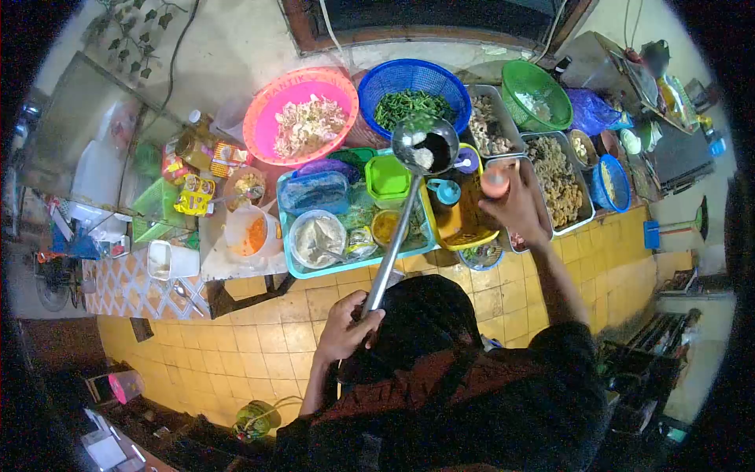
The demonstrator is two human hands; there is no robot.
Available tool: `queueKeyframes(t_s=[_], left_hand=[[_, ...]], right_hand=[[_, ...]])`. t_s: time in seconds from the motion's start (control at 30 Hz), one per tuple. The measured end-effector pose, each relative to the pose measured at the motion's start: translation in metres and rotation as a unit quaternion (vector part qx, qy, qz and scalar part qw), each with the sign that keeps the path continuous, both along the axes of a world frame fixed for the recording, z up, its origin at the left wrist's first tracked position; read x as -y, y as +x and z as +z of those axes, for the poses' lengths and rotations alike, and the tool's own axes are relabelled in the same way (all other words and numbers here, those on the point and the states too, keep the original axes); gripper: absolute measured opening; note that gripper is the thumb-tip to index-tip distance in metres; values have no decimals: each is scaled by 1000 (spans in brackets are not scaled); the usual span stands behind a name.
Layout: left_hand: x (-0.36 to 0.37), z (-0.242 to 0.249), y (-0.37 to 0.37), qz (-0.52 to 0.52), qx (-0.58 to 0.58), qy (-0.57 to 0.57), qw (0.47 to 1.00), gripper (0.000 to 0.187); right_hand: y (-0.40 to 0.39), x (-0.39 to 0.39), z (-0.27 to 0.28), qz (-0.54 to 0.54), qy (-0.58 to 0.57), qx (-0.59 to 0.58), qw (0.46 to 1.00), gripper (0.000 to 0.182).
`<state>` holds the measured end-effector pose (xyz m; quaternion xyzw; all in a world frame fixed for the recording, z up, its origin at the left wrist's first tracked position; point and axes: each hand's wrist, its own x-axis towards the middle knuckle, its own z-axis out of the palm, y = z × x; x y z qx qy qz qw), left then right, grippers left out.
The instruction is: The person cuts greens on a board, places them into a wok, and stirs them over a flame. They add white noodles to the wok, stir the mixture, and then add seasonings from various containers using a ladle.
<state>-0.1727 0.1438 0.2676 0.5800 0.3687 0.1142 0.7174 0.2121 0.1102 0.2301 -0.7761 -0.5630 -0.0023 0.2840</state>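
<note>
My left hand [346, 329] is closed around the handle of a long metal ladle [395, 240]. Its bowl, with dark liquid and a white lump inside, is over the near rim of a blue basket [374, 72] of chopped greens. My right hand [521, 208] grips a small jar with an orange-pink body [495, 181], above the yellow tray's right side. Blurring hides the jar's details. In that yellow tray [472, 233] are a light-blue cup [446, 191] and a purple-lidded container [466, 160].
A turquoise tray [303, 271] holds a tub of white powder [318, 238], a green box [388, 177] and other containers. Around stand a pink basin [263, 106] of shredded food, a metal tray of browned pieces [560, 185], a green basket [536, 88] and a blue basket [612, 182].
</note>
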Motion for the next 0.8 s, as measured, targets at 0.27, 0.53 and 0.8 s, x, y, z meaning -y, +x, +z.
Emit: queueKeyframes(t_s=[0.27, 0.53, 0.8], left_hand=[[-7, 9, -6, 74, -26, 13, 997, 16], [-9, 31, 9, 101, -61, -33, 992, 17], [16, 40, -7, 212, -80, -61, 972, 37]], right_hand=[[13, 41, -52, 46, 128, -206, 969, 41], [68, -58, -87, 125, -78, -254, 956, 67], [47, -108, -25, 133, 43, -304, 942, 60]])
